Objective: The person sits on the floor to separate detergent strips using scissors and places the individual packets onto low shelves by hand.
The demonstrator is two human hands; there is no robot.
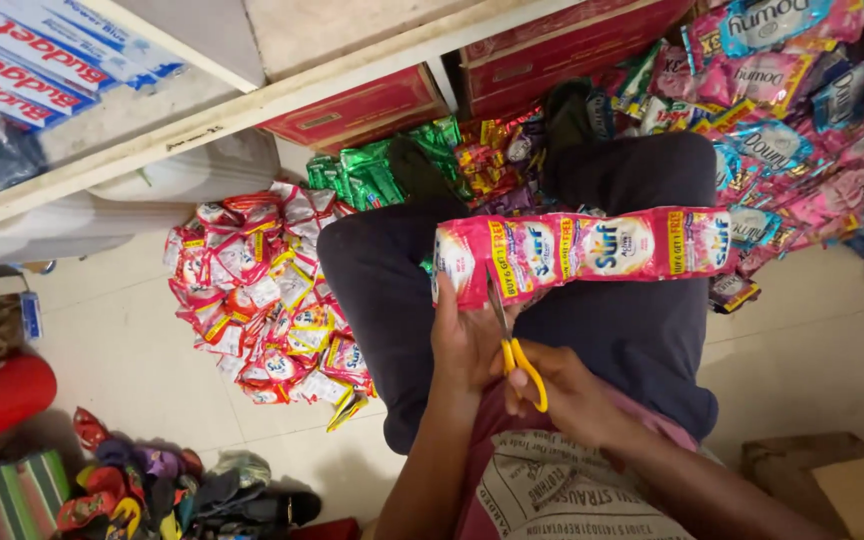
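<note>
My left hand [464, 335] holds the left end of a pink strip of joined sachets [592, 248], which stretches to the right across my dark-trousered knees [642, 180]. My right hand [562, 392] grips yellow-handled scissors [512, 340]. Their blades point up and meet the strip near its left end, between two sachets.
A heap of red-and-white sachets [262, 290] lies on the tiled floor at my left. Green sachets [372, 170] and pink and blue ones [792, 120] are piled ahead and right. Red cartons [372, 105] sit under a shelf. A cardboard box [832, 480] stands at lower right.
</note>
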